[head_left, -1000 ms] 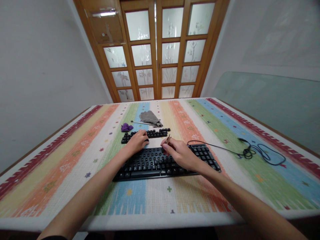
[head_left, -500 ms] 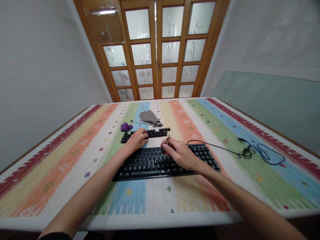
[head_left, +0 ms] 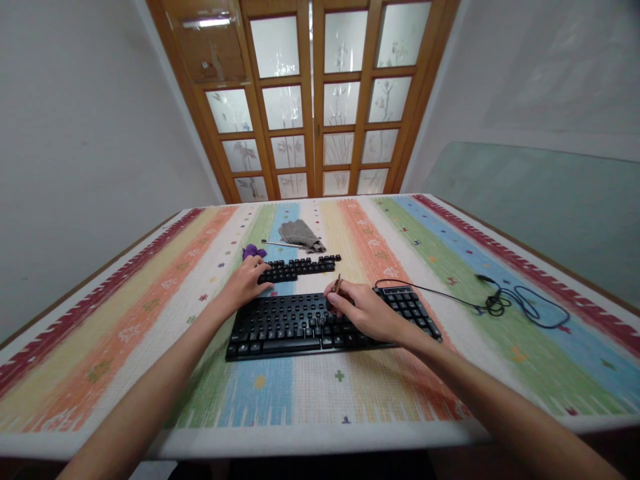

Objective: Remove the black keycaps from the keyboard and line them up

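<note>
A black keyboard (head_left: 280, 327) lies in front of me, with many keycaps off its upper and left part and bare key stems showing there. Behind it, loose black keycaps (head_left: 300, 268) stand in rows on the cloth. My left hand (head_left: 244, 283) rests at the left end of these rows, thumb and fingers apart around the end caps; its fingertips are partly hidden. Over the middle of the keyboard, my right hand (head_left: 363, 310) pinches a slim brownish tool (head_left: 339, 283), its end pointing up; its kind is too small to make out.
A purple cloth (head_left: 254, 251) lies just beyond my left hand. Farther back are a grey cloth (head_left: 300, 235) and a thin brush (head_left: 283, 244). The keyboard's cable (head_left: 500, 300) coils on the right. A striped tablecloth (head_left: 165, 320) covers the table.
My left hand has moved left and slightly away from me, from the middle of the keycap rows to their left end. My right hand has barely moved and still pinches the tool.
</note>
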The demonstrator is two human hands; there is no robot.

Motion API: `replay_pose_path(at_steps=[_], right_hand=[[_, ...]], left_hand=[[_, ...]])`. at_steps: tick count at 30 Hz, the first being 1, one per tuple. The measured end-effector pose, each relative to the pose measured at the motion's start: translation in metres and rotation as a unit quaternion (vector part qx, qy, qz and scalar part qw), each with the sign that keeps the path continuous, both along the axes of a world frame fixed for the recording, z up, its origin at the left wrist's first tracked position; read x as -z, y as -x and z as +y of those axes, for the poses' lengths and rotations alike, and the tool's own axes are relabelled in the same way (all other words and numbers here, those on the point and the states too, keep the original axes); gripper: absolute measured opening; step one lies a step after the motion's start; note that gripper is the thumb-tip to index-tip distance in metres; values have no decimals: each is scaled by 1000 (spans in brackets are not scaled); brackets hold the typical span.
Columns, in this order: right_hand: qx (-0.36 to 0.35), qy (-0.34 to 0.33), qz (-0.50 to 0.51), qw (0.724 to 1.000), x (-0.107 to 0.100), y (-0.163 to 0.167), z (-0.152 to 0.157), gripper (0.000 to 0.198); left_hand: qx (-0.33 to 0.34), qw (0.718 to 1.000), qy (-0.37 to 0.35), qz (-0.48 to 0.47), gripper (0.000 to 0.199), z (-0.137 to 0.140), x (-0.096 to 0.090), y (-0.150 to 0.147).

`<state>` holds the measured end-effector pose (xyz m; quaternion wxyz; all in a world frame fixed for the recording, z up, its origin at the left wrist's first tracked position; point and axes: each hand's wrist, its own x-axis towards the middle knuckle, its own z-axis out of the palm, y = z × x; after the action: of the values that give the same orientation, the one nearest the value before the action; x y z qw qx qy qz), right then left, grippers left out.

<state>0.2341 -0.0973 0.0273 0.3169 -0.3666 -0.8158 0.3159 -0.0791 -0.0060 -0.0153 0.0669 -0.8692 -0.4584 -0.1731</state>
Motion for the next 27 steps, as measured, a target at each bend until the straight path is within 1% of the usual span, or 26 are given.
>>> replay_pose_path(at_steps=[4,9,16,21,27], right_hand=[[-8,12,-4,1000,6,2,-1,22],[0,22,-7,1000,10,8,-2,21],[23,6,-16,1000,14,16,-4,21],[25,8,-17,1000,14,19,-4,18],[26,5,-22,999,11,18,-4,20]], left_hand=[[-11,1000,3,-6,29,-5,5,18],[-27,999,-15,-21,30,-4,13,25],[-29,999,-16,-30,31,4,20,24],[-22,999,-17,-30,31,7,20,22],[-28,999,-17,-20,30,9,19,18]])
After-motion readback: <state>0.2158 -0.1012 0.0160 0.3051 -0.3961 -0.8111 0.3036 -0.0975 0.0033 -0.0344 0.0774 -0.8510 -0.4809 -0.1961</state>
